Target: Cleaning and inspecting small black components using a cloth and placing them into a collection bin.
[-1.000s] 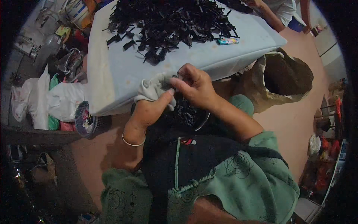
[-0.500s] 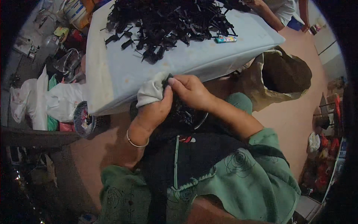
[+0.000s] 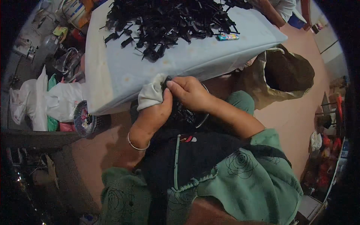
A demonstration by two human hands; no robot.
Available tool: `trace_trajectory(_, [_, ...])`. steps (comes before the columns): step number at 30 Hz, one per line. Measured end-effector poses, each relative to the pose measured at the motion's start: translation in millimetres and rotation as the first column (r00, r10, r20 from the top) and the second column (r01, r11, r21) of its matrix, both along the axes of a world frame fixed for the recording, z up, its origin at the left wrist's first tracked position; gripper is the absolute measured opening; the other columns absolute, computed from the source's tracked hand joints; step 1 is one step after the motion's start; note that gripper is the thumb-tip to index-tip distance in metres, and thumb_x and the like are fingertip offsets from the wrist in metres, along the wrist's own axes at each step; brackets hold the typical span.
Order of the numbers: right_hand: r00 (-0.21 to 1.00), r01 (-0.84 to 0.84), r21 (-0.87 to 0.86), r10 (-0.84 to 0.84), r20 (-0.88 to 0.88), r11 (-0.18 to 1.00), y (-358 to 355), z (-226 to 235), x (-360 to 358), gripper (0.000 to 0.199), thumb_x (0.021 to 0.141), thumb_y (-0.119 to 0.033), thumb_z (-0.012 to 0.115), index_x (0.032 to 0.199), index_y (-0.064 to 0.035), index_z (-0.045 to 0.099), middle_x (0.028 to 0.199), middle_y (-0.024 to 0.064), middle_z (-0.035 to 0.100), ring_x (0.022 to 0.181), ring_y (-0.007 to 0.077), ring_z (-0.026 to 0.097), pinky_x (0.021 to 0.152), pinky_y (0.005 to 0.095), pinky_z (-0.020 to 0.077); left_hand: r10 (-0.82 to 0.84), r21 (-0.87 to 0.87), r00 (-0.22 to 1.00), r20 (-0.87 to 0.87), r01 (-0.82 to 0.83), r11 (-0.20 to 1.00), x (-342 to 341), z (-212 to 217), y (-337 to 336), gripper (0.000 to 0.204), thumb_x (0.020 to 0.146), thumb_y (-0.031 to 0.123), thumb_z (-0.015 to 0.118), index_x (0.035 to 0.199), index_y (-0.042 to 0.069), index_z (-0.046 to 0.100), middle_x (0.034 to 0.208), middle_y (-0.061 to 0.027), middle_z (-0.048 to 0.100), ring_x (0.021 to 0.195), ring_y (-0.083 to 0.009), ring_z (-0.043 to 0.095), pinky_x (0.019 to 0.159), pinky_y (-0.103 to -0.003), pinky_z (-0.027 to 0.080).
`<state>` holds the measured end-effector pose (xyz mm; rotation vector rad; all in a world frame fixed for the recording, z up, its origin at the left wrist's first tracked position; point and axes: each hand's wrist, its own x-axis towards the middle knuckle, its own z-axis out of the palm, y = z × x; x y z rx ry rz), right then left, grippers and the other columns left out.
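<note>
My left hand (image 3: pixel 156 112) has a white cloth (image 3: pixel 150 94) over its fingers, perhaps part of a glove. Between its thumb and the covered fingers sits a small black plastic piece (image 3: pixel 167 80), largely hidden. From the right, my right hand (image 3: pixel 194 93) pinches the same piece with thumb and forefinger. Both hands meet just short of the table's near edge. Beneath them, a rounded container (image 3: pixel 206 119) shows its rim, with black pieces (image 3: pixel 183 114) in it. A heap of similar black plastic parts (image 3: pixel 168 22) covers the far part of the table.
The table (image 3: pixel 112 78) has a pale cover. A small colourful packet (image 3: pixel 228 37) lies beside the heap. An open brown sack (image 3: pixel 255 90) stands at right. Bags (image 3: pixel 65 103) and a clear bin (image 3: pixel 85 120) are at left. Another person's arm (image 3: pixel 272 13) reaches in at far right.
Both hands stay together at the black piece, with only slight finger movement. The view has shifted a little; the heap and packet look unchanged.
</note>
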<state>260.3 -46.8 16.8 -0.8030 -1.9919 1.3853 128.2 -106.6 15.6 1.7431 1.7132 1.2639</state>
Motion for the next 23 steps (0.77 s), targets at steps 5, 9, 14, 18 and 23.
trace_trajectory(5, [0.999, 0.03, -0.075, -0.033, -0.038, 0.997, -3.1, -5.1, -4.7, 0.03, 0.089, -0.023, 0.047, 0.073, 0.0015, 0.052, 0.06, 0.0, 0.046, 0.061, 0.0074, 0.038, 0.054, 0.027, 0.0375, 0.025, 0.128, 0.994, -0.109, -0.011, 0.992, -1.5, -10.7, 0.4, 0.028, 0.075, 0.005, 0.053, 0.102, -0.001, 0.05, 0.088, -0.0167, 0.057, 0.081, -0.0304, 0.056, 0.072, -0.035, 0.045])
trace_trajectory(9, [0.993, 0.018, 0.019, -0.016, -0.121, 1.0, 7.9, -10.1, 7.8, 0.024, 0.087, -0.021, 0.05, 0.08, 0.0018, 0.055, 0.065, 0.0004, 0.049, 0.063, 0.0072, 0.042, 0.056, 0.0271, 0.0394, -0.128, 0.176, 0.979, 0.158, 0.1, 0.979, 3.4, 11.4, 4.0, 0.021, 0.08, 0.005, 0.051, 0.1, 0.0, 0.048, 0.083, -0.0091, 0.056, 0.068, -0.0185, 0.055, 0.061, -0.029, 0.045])
trace_trajectory(14, [0.972, -0.174, 0.253, 0.124, 0.201, 0.952, 13.5, -12.5, 23.9, 0.018, 0.083, -0.015, 0.055, 0.088, 0.002, 0.057, 0.073, 0.0103, 0.058, 0.067, 0.0137, 0.053, 0.062, 0.0284, 0.0433, 0.002, -0.098, 0.774, 0.633, 0.078, 0.992, -3.4, 8.9, -0.4, 0.014, 0.086, 0.006, 0.044, 0.099, 0.003, 0.045, 0.068, -0.0004, 0.05, 0.049, -0.0049, 0.044, 0.042, -0.018, 0.035])
trace_trajectory(18, [0.995, -0.089, 0.291, 0.096, -0.012, 0.953, 14.5, -6.0, 27.7, 0.013, 0.081, -0.012, 0.057, 0.083, 0.0011, 0.058, 0.071, 0.0114, 0.058, 0.065, 0.0156, 0.053, 0.062, 0.0277, 0.0433, -0.04, -0.118, 0.81, 0.585, 0.134, 0.984, -5.9, 15.2, 0.3, 0.013, 0.086, 0.006, 0.043, 0.099, 0.003, 0.044, 0.065, -0.0001, 0.048, 0.05, -0.0057, 0.045, 0.043, -0.019, 0.036])
trace_trajectory(23, [0.993, -0.073, 0.236, 0.092, -0.07, 0.969, 14.7, -7.6, 24.6, 0.013, 0.082, -0.013, 0.057, 0.083, -0.001, 0.06, 0.073, 0.0099, 0.061, 0.064, 0.017, 0.055, 0.06, 0.0268, 0.0432, -0.176, -0.127, 0.807, 0.564, 0.295, 0.947, -0.3, 19.6, -3.4, 0.024, 0.086, 0.01, 0.044, 0.11, 0.004, 0.041, 0.07, -0.0029, 0.049, 0.049, -0.007, 0.045, 0.043, -0.02, 0.037])
